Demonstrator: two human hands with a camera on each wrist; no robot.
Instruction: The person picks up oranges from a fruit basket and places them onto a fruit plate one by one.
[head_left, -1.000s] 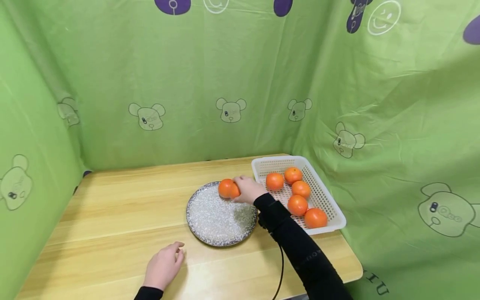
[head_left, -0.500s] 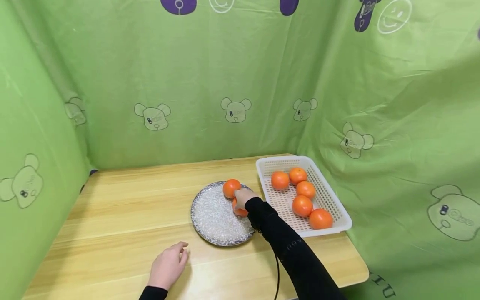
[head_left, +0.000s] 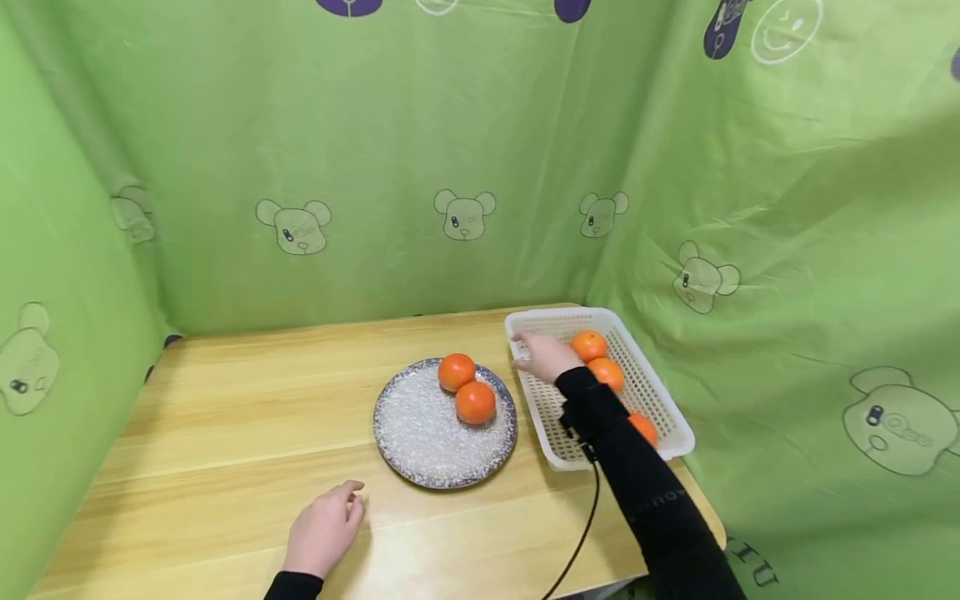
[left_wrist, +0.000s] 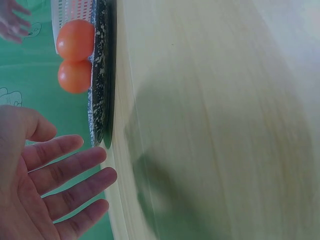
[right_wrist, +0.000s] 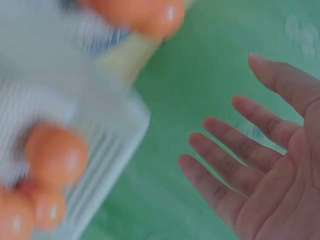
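Two orange-red tomatoes, a front one [head_left: 476,403] and a back one [head_left: 456,372], sit side by side on the speckled grey round plate [head_left: 420,442] toward its back right. My right hand [head_left: 550,357] is over the left part of the white plastic basket [head_left: 654,385], fingers spread and holding nothing, as the right wrist view shows. Several tomatoes [head_left: 588,344] lie in the basket, some hidden behind my hand and sleeve. My left hand [head_left: 325,530] is low over the table, front left of the plate, its fingers [left_wrist: 82,190] loosely extended with nothing in them.
The basket stands at the right of the wooden table [head_left: 247,417], just beside the plate. A black cable [head_left: 581,542] hangs from my right wrist across the table front. Green curtains [head_left: 375,167] enclose the back and both sides.
My right hand has set the second tomato on the plate beside the first, let go, and moved right over the basket. My left hand has stayed about where it was.
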